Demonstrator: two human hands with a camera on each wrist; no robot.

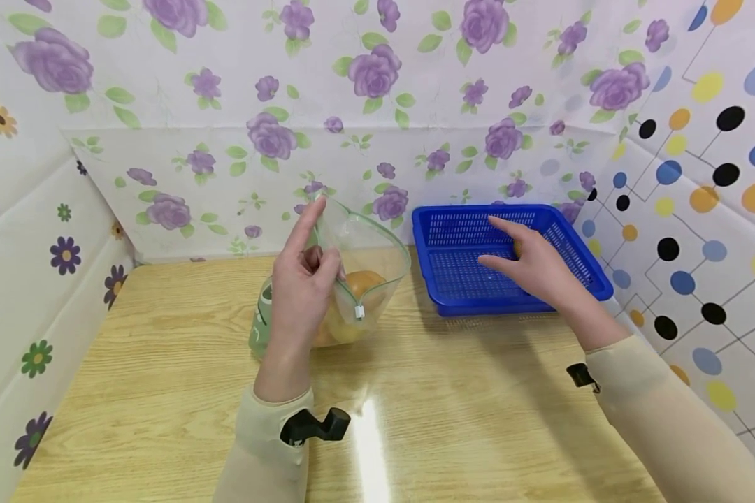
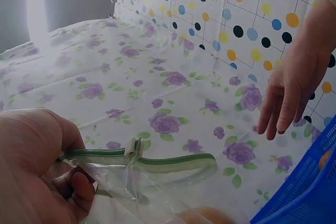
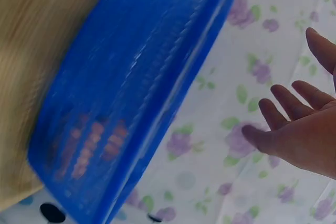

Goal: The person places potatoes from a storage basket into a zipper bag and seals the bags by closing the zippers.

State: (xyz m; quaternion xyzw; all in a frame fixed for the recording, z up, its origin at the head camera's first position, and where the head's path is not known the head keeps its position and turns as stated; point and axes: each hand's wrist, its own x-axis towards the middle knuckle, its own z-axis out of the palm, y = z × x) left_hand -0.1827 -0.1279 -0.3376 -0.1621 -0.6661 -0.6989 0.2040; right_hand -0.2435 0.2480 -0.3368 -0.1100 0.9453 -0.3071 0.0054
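Closest to us are our two pale sleeves, each with a small black clip at the wrist, resting above the wooden table (image 1: 163, 391). Our left hand (image 1: 302, 286) pinches the rim of a clear zip bag (image 1: 368, 279): thumb and curled fingers hold the green-edged seal while the index finger points up along it. From the left wrist view we see the thumb (image 2: 79, 190) pressed on the plastic just beside the white slider (image 2: 134, 148), with the bag's mouth gaping open beyond it. Inside the bag, just past our left knuckles, sits an orange fruit (image 1: 363, 283), with something yellowish lower down that we cannot make out. Tucked behind the left palm, touching the bag, is a green bottle (image 1: 261, 325), mostly hidden.

Our right hand (image 1: 535, 269) hovers over the blue basket (image 1: 453, 307), fingers straight and spread, holding nothing. The right wrist view shows those fingers (image 3: 291, 103) loose and apart, with the basket's slotted wall (image 3: 121, 114) below and to the left of them, blurred. Just under the right fingers, inside the basket, a bit of orange (image 1: 517, 248) peeks out; we cannot tell what it is. The basket stands on the table to the right of the bag, near it but apart. Flowered sheeting (image 1: 377, 70) rises beyond both hands, and dotted sheeting (image 1: 717, 175) stands to the right of the right hand.
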